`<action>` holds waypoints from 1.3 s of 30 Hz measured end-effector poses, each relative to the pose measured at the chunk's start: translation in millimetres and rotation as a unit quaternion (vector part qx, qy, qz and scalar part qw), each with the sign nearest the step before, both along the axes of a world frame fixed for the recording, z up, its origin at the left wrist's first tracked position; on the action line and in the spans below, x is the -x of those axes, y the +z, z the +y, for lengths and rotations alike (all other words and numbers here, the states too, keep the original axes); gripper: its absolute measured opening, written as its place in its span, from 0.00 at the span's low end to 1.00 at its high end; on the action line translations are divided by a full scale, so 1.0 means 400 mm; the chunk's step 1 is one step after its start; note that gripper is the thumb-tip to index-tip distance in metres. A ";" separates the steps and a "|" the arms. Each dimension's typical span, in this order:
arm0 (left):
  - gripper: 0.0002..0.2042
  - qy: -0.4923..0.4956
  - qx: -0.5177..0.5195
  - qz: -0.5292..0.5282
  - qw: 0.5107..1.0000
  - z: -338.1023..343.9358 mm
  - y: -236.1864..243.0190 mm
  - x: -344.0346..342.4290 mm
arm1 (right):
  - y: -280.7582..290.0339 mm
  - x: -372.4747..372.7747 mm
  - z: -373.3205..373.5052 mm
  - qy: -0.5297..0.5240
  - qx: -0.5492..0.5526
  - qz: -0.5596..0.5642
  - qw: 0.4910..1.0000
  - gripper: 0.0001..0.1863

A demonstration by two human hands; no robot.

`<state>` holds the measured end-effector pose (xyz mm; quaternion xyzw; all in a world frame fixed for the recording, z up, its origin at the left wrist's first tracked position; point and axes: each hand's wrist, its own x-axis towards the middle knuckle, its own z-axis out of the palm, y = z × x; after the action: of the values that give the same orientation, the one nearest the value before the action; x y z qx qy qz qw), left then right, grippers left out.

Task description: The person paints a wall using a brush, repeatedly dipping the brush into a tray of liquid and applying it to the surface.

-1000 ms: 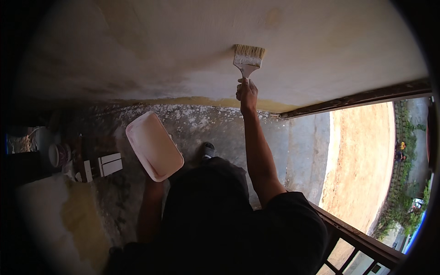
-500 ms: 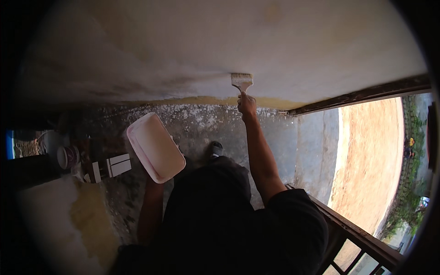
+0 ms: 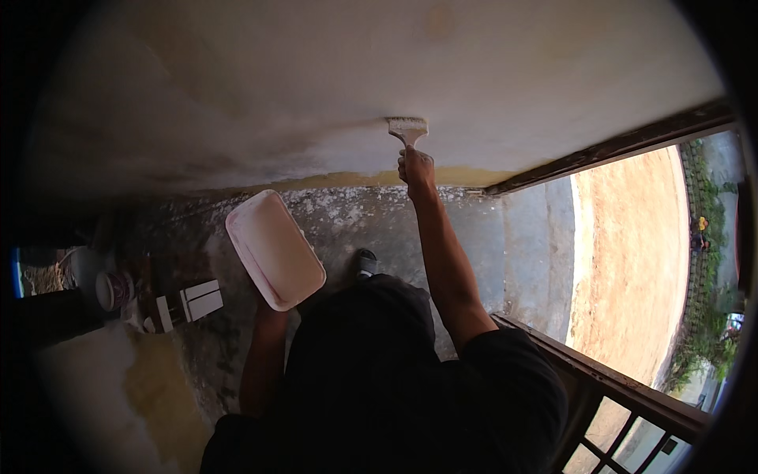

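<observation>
Hands: two, both the person's own; right out in front, left lower and further left.
Right hand (image 3: 416, 170): fingers closed round the handle of the brush (image 3: 408, 131), no visible gap.
Left hand (image 3: 272, 310): under the near end of the tray (image 3: 278, 249), mostly hidden; can't tell how far the fingers are open.
Brush count: one, wide and flat, pale with whitish coating.
Brush position: at the wall (image 3: 300, 87), above the yellow band (image 3: 466, 177) along its base; bristle end against the surface.
Brush axis: handle toward the person, bristles away, long axis up the view with a slight left lean.
Tray count: one, rectangular, rounded corners, cream inside.
Tray axis: long side runs upper left to lower right, open face toward the camera.
Floor (image 3: 383, 229): grey, white spatter along the wall; one shod foot (image 3: 365, 262) showing.
Left side: one round tub (image 3: 115, 290).
Right side: one bright doorway opening.
</observation>
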<state>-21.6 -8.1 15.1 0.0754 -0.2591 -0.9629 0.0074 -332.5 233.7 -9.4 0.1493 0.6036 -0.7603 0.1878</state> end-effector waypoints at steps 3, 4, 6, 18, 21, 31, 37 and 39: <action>0.30 0.057 0.112 -0.105 0.987 -0.004 -0.090 -0.021 | 0.115 -0.029 -0.004 0.007 0.026 0.025 0.999 0.16; 0.30 0.036 0.073 -0.057 0.995 0.006 -0.082 -0.007 | 0.152 -0.032 0.005 0.002 0.028 0.033 0.999 0.16; 0.30 -0.004 -0.002 0.038 0.999 0.025 -0.028 0.028 | 0.228 -0.035 0.017 -0.007 0.037 0.049 0.998 0.16; 0.33 -0.025 -0.108 0.124 0.986 0.090 0.053 0.089 | 0.659 -0.069 0.070 0.039 0.003 0.198 0.979 0.18; 0.35 -0.019 -0.134 0.054 0.989 0.056 -0.037 0.067 | 0.742 -0.091 0.084 0.024 -0.002 0.292 0.956 0.20; 0.51 -0.023 -0.112 0.130 0.985 0.055 -0.022 0.042 | 0.397 -0.010 0.022 0.006 -0.017 0.163 0.986 0.16; 0.58 -0.034 -0.112 0.181 0.977 0.040 -0.028 0.022 | 0.168 -0.078 0.042 0.016 -0.082 0.039 0.996 0.13; 0.52 -0.029 -0.118 0.175 0.977 0.046 -0.017 0.024 | 0.172 -0.071 0.049 0.027 -0.016 -0.011 0.999 0.13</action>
<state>-31.3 10.1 8.2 -0.1016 -0.1407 -0.9847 0.0156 -304.3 253.5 59.3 0.1441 0.6177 -0.7434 0.2123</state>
